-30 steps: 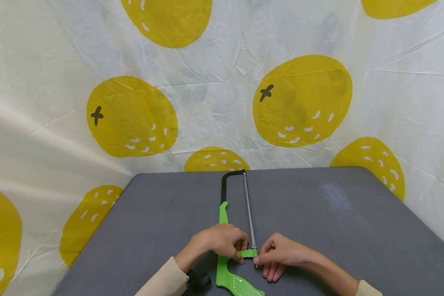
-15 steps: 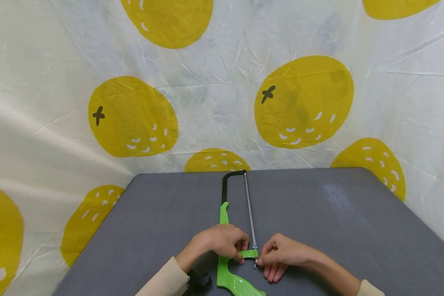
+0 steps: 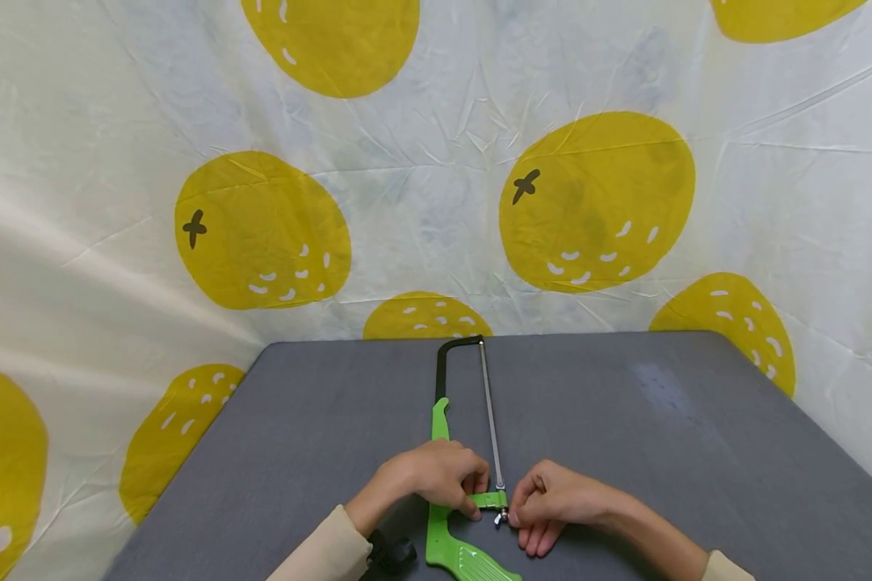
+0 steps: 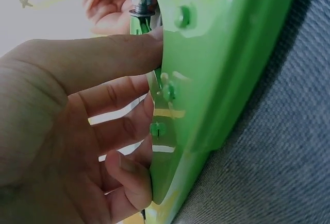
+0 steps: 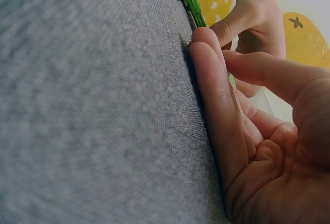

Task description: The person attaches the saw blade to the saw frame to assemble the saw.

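Note:
A hacksaw [image 3: 438, 532] with a green handle, black front bow and thin blade [image 3: 490, 411] lies on the grey table, handle toward me. My left hand [image 3: 443, 474] grips its green frame near the lower blade arm [image 3: 489, 499]; in the left wrist view, thumb and fingers hold the green frame edge [image 4: 165, 126]. A small metal wing nut [image 3: 500, 519] sticks out below that arm and also shows in the left wrist view. My right hand [image 3: 559, 502] has thumb and forefinger together right at the wing nut, its other fingers resting on the cloth.
The grey cloth-covered table [image 3: 334, 420] reaches back to a white curtain [image 3: 421, 226] with yellow fruit prints. A black object [image 3: 392, 553] sits by my left wrist. A pale smudge [image 3: 661, 387] marks the cloth at the right.
The wing nut has turned and shows more clearly beside my right fingertips, which have shifted slightly to the right. My left hand and the hacksaw stay in place.

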Motion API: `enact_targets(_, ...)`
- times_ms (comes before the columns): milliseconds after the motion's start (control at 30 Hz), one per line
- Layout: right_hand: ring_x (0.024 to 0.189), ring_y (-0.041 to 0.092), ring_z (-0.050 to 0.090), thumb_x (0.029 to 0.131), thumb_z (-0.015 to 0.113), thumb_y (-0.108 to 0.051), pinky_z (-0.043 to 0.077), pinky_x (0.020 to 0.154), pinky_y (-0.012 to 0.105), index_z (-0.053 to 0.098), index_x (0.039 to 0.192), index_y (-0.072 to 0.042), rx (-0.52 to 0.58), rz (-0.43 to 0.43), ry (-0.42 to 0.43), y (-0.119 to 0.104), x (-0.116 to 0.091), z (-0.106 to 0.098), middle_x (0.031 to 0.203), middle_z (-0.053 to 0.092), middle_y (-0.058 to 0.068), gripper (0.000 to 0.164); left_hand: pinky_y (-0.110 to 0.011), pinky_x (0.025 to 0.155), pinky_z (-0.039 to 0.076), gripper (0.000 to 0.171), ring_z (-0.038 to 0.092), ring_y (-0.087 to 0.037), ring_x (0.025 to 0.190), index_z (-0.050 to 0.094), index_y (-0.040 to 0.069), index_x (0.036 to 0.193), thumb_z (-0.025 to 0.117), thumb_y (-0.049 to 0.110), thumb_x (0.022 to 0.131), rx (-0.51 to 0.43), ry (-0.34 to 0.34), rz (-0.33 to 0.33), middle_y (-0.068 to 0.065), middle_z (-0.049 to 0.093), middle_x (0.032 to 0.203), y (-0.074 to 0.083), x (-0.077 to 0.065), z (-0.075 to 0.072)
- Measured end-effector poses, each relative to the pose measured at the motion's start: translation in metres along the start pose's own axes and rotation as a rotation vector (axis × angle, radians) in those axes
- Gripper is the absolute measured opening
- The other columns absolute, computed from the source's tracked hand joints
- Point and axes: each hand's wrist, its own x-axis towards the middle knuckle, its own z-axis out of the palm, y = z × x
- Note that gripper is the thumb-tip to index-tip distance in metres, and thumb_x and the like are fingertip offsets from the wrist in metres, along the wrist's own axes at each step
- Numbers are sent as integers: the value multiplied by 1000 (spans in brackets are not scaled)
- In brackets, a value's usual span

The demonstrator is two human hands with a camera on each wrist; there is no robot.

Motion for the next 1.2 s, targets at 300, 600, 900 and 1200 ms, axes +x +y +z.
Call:
enact_targets(300, 65, 7, 73, 91, 61, -3, 59, 57, 24, 70, 99, 14, -4, 17, 24, 0, 2, 1, 72, 73, 2, 21, -16, 57, 42, 21, 54, 4, 61, 68, 28, 81, 89, 32, 80, -44, 52, 27, 22, 60, 67, -4, 0, -1)
enact_targets(600, 63, 7, 73, 91, 61, -2, 59, 56, 23, 65, 102, 22, 4, 14, 23, 4, 3, -1, 70, 73, 1, 26, -16, 59, 43, 21, 54, 5, 62, 70, 29, 82, 90, 33, 78, -41, 69, 32, 22, 61, 69, -5, 0, 0)
enact_targets(900, 63, 7, 73, 90, 63, -1, 59, 55, 24, 65, 97, 17, 12, 17, 27, 1, 2, 0, 70, 73, 3, 19, -16, 59, 42, 22, 53, 5, 61, 69, 30, 82, 90, 34, 79, -23, 61, 27, 23, 59, 69, -4, 1, 0)
enact_targets(1200, 63, 5, 73, 91, 64, -2, 58, 55, 23, 68, 97, 15, 8, 23, 19, -1, 1, 0, 70, 74, 1, 18, -18, 60, 43, 21, 54, 4, 64, 67, 32, 85, 87, 36, 82, -42, 20, 0, 23, 59, 74, -7, 2, 1)
